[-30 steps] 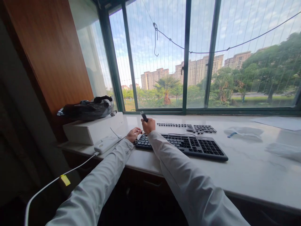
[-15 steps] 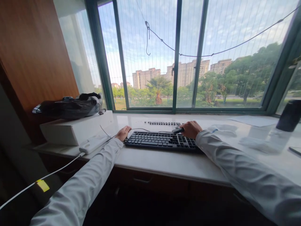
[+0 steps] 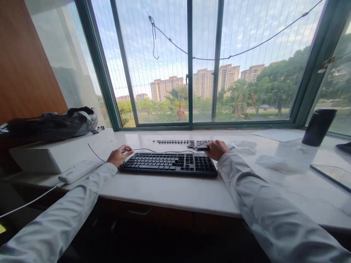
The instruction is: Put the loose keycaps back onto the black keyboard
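Observation:
A black keyboard (image 3: 153, 167) lies on the white counter, some of its key places looking bare and dark. My left hand (image 3: 118, 156) is at its upper left corner, fingers apart and slightly bent, close to a thin black cable (image 3: 145, 149). Above the keyboard's right end, my right hand (image 3: 218, 149) is closed around a small tool with a black handle (image 3: 203, 148). The tool points left; its tip is too small to make out. Behind the keyboard, loose black keycaps (image 3: 175, 141) are laid out in rows.
At the left, a black bag (image 3: 52, 124) rests on a white box (image 3: 49, 157), beside a white power strip (image 3: 78, 171). Clear plastic bags (image 3: 276, 163), a sheet of paper (image 3: 276, 135), a dark cylinder (image 3: 319, 127) and a phone-like slab (image 3: 331, 173) lie right. A window stands behind.
The view has shifted to the right. My right hand has moved with the tool from over the keyboard to its back edge, near the loose keycaps. My left hand's fingers have lifted and spread slightly.

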`<state>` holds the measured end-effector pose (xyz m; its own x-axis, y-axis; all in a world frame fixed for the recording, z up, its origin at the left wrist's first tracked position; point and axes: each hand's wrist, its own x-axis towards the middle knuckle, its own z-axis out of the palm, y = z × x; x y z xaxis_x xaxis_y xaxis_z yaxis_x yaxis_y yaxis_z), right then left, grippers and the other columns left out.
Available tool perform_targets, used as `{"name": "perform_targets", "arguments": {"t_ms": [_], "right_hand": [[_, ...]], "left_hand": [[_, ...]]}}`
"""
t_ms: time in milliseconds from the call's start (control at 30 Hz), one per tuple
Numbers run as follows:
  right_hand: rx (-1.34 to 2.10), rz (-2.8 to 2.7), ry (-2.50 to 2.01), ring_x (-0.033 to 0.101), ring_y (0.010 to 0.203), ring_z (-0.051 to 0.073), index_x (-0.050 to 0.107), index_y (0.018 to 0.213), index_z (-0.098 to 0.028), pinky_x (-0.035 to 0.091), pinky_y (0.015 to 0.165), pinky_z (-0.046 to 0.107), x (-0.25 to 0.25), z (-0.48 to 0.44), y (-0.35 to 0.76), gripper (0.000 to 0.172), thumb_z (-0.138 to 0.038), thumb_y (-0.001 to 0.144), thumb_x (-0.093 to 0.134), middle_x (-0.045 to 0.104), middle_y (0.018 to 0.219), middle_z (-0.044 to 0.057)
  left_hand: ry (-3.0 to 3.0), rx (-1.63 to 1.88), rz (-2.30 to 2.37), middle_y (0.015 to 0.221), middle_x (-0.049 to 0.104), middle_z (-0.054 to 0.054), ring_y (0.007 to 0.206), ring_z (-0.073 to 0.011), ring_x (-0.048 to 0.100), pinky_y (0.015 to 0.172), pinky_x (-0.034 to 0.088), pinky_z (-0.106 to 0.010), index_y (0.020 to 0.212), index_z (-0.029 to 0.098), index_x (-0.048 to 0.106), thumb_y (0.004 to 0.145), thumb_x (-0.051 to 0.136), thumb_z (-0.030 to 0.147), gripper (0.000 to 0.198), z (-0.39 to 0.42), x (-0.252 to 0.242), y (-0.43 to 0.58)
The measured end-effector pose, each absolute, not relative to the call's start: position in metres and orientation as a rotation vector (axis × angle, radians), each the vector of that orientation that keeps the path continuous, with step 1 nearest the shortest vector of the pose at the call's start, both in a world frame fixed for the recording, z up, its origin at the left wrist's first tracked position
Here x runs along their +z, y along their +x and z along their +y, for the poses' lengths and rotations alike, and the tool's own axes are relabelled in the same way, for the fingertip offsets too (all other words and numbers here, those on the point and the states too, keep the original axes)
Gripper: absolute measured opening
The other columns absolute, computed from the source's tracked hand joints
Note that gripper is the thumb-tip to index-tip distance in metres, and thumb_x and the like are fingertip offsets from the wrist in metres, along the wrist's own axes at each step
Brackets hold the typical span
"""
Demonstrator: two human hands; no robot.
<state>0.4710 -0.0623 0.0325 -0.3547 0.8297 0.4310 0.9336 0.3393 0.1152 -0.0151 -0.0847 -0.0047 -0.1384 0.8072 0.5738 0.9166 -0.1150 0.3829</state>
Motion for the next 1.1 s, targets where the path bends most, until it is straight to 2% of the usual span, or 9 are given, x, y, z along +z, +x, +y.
{"name": "perform_targets", "arguments": {"t_ms": [100,233,367,433,533,667,800,933,1100], "right_hand": [[-0.457,-2.31,-1.548,0.062,0.084,0.023,0.07,0.093,-0.026,0.04,0.072,0.029,0.033,-0.063,0.469,0.028,-0.032,0.078,0.048,0.069,0.088,0.008],[-0.415,-2.296,-1.557,0.062,0.085,0.023,0.07,0.086,-0.025,0.04,0.074,0.03,0.032,-0.064,0.471,0.025,-0.033,0.079,0.047,0.069,0.088,0.008],[-0.407,-2.277,-1.545,0.062,0.083,0.023,0.07,0.084,-0.024,0.04,0.074,0.031,0.032,-0.065,0.471,0.026,-0.033,0.079,0.047,0.069,0.087,0.008],[-0.401,-2.28,-1.522,0.062,0.082,0.023,0.07,0.084,-0.024,0.04,0.073,0.031,0.032,-0.065,0.471,0.025,-0.032,0.079,0.047,0.069,0.087,0.008],[-0.378,-2.276,-1.524,0.062,0.084,0.023,0.07,0.085,-0.023,0.04,0.073,0.031,0.031,-0.063,0.471,0.025,-0.031,0.078,0.047,0.07,0.088,0.009],[-0.365,-2.276,-1.544,0.062,0.085,0.023,0.07,0.084,-0.023,0.04,0.074,0.031,0.03,-0.06,0.472,0.025,-0.03,0.078,0.047,0.069,0.087,0.009],[-0.377,-2.261,-1.558,0.062,0.083,0.023,0.069,0.08,-0.023,0.04,0.072,0.03,0.028,-0.059,0.473,0.023,-0.029,0.078,0.047,0.069,0.086,0.008],[-0.4,-2.235,-1.586,0.063,0.079,0.022,0.069,0.077,-0.022,0.039,0.069,0.028,0.027,-0.059,0.474,0.023,-0.029,0.078,0.047,0.069,0.082,0.008],[-0.419,-2.232,-1.568,0.062,0.076,0.022,0.069,0.078,-0.021,0.038,0.066,0.028,0.028,-0.059,0.475,0.024,-0.03,0.077,0.047,0.069,0.08,0.007]], "left_hand": [[-1.946,-1.001,-1.946,0.092,0.068,-0.004,0.079,-0.021,0.062,0.072,0.046,-0.029,0.096,0.024,0.062,0.073,0.053,0.058,0.042,-0.089,-0.004,-0.01],[-1.931,-0.824,-1.821,0.1,0.068,-0.003,0.09,-0.0241,0.061,0.078,0.045,-0.031,0.095,0.027,0.066,0.079,0.048,0.054,0.036,-0.095,0.001,-0.006],[-1.913,-0.736,-1.684,0.103,0.065,-0.001,0.089,-0.024,0.06,0.071,0.044,-0.031,0.096,0.031,0.069,0.084,0.044,0.05,0.034,-0.095,0.02,0.003],[-1.91,-0.74,-1.635,0.101,0.065,0.0,0.085,-0.0229,0.06,0.068,0.043,-0.03,0.097,0.033,0.07,0.083,0.047,0.049,0.031,-0.087,0.033,0.012],[-1.979,-0.783,-1.586,0.099,0.065,-0.002,0.086,-0.0222,0.059,0.072,0.042,-0.03,0.091,0.03,0.073,0.08,0.054,0.044,0.026,-0.064,0.052,0.026],[-2.042,-0.579,-1.666,0.097,0.069,-0.001,0.088,-0.0247,0.06,0.075,0.039,-0.031,0.086,0.031,0.074,0.076,0.058,0.044,0.022,-0.02,0.063,0.04],[-2.085,-0.363,-1.73,0.094,0.071,-0.003,0.09,-0.0265,0.059,0.078,0.037,-0.032,0.083,0.028,0.075,0.074,0.06,0.042,0.022,0.021,0.055,0.05],[-2.129,-0.253,-1.728,0.091,0.072,-0.004,0.09,-0.0247,0.059,0.078,0.038,-0.03,0.079,0.027,0.075,0.075,0.058,0.043,0.023,0.052,0.037,0.058],[-2.085,-0.13,-1.691,0.095,0.071,-0.004,0.09,-0.0234,0.06,0.077,0.039,-0.03,0.085,0.028,0.073,0.081,0.051,0.043,0.027,0.074,0.019,0.061]]}}
